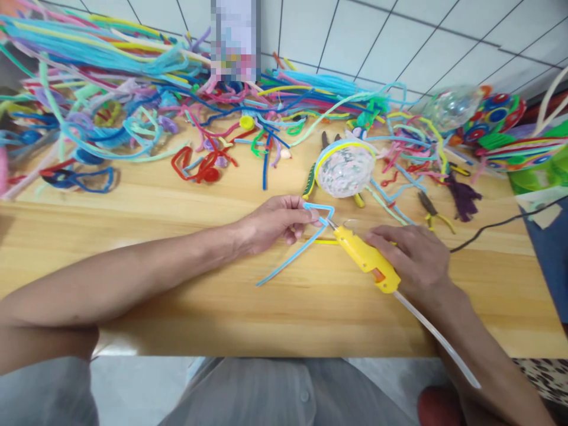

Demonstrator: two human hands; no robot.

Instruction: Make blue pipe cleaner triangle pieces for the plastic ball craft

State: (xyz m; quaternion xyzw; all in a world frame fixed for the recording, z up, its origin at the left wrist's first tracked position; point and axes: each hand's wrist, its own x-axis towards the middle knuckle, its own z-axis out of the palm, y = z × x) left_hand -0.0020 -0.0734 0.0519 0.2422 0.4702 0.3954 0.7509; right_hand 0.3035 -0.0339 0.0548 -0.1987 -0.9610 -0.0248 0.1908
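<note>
pinching: left hand (277,222), centre of frame, nearly closed, thumb and fingertips on the bent end of the light-blue pipe cleaner (293,255). the pipe cleaner is folded into a small open angular loop at centre, its straight tail slanting toward the lower middle of the frame, above the wooden table (177,319). nozzle of the yellow hot glue gun (364,254) meets the loop's lower corner, where loop and tail join; no glue bead can be made out.

technique, by judgement: hold the corner pinched tight so both strands lie flush; use a small dot only, since excess would mat the fuzz; rest the tip lightly, without pushing the corner open; fingertips well back from the hot metal.

pose: left forearm comes in from the left edge, low and slanting up, wrist nearly straight, palm turned inward. right hand (415,254), right of centre, curled round the gun body, part-closed; several fingers hidden, so trigger pressure cannot be told. its forearm rises from the lower right corner, gun angled nose to upper left, clear glue stick (437,334) trailing from the rear.
</note>
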